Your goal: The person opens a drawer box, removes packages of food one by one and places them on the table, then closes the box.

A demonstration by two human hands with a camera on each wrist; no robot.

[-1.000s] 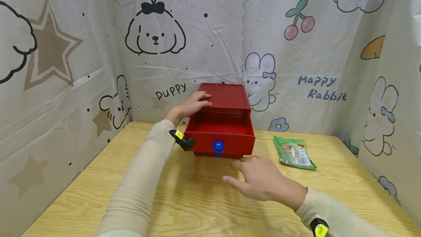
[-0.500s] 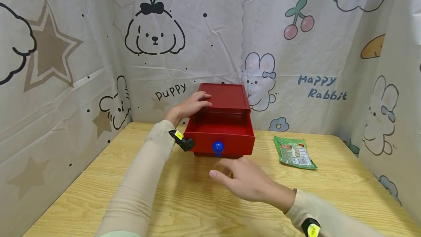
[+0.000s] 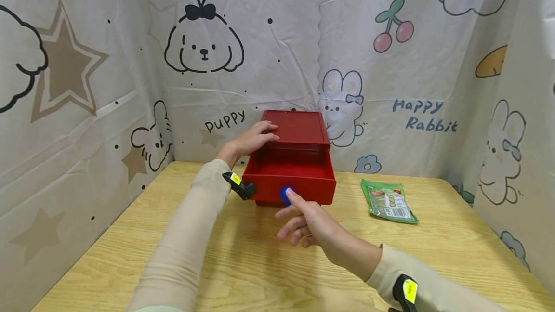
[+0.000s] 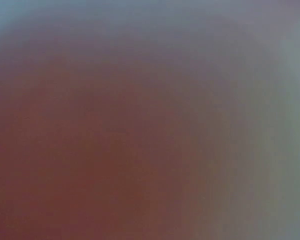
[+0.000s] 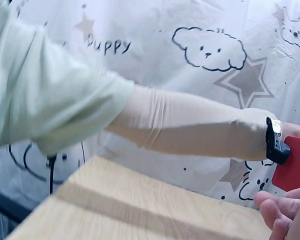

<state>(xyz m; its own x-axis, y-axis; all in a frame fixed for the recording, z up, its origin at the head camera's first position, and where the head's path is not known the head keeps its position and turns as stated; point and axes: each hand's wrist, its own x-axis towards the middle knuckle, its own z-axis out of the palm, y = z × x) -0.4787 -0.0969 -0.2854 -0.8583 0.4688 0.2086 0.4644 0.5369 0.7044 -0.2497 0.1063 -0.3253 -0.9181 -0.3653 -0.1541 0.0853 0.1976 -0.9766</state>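
A red box (image 3: 299, 127) stands at the middle back of the table in the head view. Its red drawer (image 3: 265, 188) sticks out toward me, and nothing shows inside. On the drawer front is a round blue knob (image 3: 284, 197), partly covered by my right thumb. My left hand (image 3: 248, 140) rests on the box's left top edge, fingers extended. My right hand (image 3: 323, 230) is at the knob, thumb up and the other fingers spread below it; whether the thumb touches the knob I cannot tell. The right wrist view catches several fingertips (image 5: 282, 209) and a red corner of the drawer (image 5: 289, 167).
A green packet (image 3: 389, 201) lies on the wooden table (image 3: 243, 264), right of the box. A printed cloth (image 3: 269, 61) hangs behind and on both sides. The left wrist view is only a reddish blur.
My right hand has moved left and turned, so its thumb now points up at the knob and its fingers spread. The left hand, box and packet have stayed put.
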